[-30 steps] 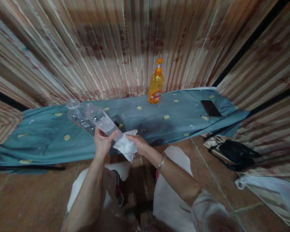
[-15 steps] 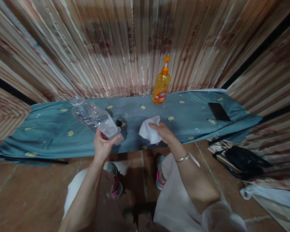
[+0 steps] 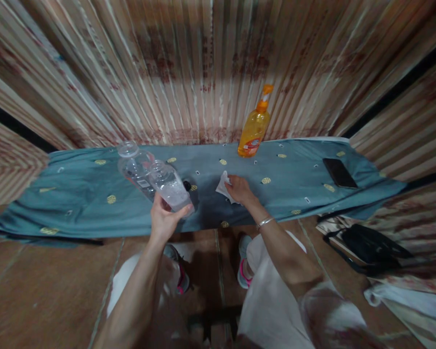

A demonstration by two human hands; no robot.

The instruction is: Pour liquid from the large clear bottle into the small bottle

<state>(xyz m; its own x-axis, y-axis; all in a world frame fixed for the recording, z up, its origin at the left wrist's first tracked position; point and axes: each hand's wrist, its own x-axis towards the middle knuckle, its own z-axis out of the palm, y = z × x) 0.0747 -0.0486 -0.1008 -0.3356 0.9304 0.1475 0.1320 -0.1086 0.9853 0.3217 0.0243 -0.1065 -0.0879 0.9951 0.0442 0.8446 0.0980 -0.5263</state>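
Observation:
My left hand grips the lower end of a clear bottle, tilted with its uncapped-looking neck up and to the left. Whitish, bubbly content shows inside it. Just behind stands a larger clear plastic bottle, partly covered by the held one. A small black cap-like piece lies on the cloth beside the held bottle. My right hand is closed on a white cloth or tissue, bunched under the fingers low over the table. An orange pump bottle stands behind my right hand.
A teal pineapple-print cloth covers the narrow table. A black phone lies at the right end. Pleated curtains hang close behind and at both sides. On the floor at right rests a black bag.
The white cloth, spread out before, is now more bunched and mostly beneath my right hand. My left hand keeps hold of the bottle. The whole view has shifted slightly.

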